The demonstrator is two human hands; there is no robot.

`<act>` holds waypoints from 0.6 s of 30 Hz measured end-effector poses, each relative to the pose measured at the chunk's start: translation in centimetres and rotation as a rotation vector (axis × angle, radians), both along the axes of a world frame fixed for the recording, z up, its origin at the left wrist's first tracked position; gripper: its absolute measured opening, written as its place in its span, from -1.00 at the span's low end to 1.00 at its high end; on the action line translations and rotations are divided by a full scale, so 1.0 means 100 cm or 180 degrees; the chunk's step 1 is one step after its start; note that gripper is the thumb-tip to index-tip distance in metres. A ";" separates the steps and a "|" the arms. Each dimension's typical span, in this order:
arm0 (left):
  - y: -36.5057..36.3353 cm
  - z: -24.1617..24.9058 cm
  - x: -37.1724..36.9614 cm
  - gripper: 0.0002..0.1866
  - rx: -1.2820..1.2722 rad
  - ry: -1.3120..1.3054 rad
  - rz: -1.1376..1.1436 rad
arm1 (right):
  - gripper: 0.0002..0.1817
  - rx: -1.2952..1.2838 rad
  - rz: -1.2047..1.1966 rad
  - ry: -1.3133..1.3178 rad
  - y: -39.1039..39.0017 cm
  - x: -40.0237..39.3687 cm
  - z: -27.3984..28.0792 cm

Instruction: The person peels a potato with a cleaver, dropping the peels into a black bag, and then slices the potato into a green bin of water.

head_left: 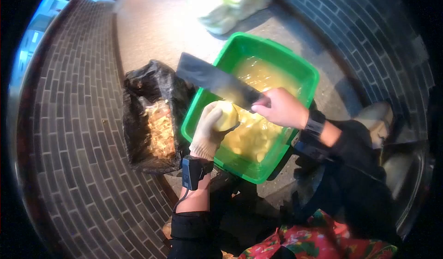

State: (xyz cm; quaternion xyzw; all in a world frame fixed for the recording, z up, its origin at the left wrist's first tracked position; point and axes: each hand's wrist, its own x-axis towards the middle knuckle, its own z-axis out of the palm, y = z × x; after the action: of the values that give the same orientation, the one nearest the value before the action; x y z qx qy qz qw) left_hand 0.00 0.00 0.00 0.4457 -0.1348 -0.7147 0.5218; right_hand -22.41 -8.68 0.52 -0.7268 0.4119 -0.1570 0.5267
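Observation:
My left hand (pixel 209 127), in a pale work glove, is closed round a peeled potato (pixel 226 116) over the near left side of a green tub (pixel 314 74). My right hand (pixel 284 109) grips the handle of a cleaver (pixel 217 79). Its broad dark blade points up and left across the tub, just beyond the potato. Yellowish water fills part of the tub, with many pale potato pieces (pixel 249 141) lying in it. Part of the water is hidden behind the blade and my hands.
Left of the tub stands a container lined with a black plastic bag (pixel 138 111), holding peelings (pixel 161 129). A clear plastic bag (pixel 226 9) with pale green contents lies beyond the tub. Brick-patterned walls (pixel 78 106) curve along both sides. Red patterned cloth (pixel 318 238) covers my lap.

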 end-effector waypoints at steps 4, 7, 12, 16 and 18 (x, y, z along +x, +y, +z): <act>0.004 0.012 -0.013 -0.42 -0.0187 -0.0741 0.0076 | -0.74 -0.0448 -0.0083 -0.0265 0.008 0.001 0.007; 0.001 0.013 -0.011 -0.40 -0.0231 -0.1262 -0.0048 | -0.76 -0.0689 0.0149 0.0035 0.009 0.001 0.023; -0.001 0.008 -0.003 -0.36 -0.0304 -0.1757 -0.0474 | -0.79 -0.1020 0.0270 0.0135 0.017 0.010 0.017; 0.000 0.017 -0.004 -0.40 -0.0234 -0.0790 -0.0413 | -0.79 -0.0866 0.0075 -0.0043 0.020 0.014 0.019; 0.001 0.016 -0.008 -0.42 -0.0180 -0.0629 -0.0317 | -0.79 -0.0927 0.0123 0.0141 0.021 0.014 0.014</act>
State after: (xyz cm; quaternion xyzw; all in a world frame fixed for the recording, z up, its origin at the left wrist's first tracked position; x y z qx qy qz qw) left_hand -0.80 0.06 1.62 0.4919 -0.2276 -0.6882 0.4823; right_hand -21.04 -6.55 1.93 -0.8066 0.3822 -0.1888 0.4094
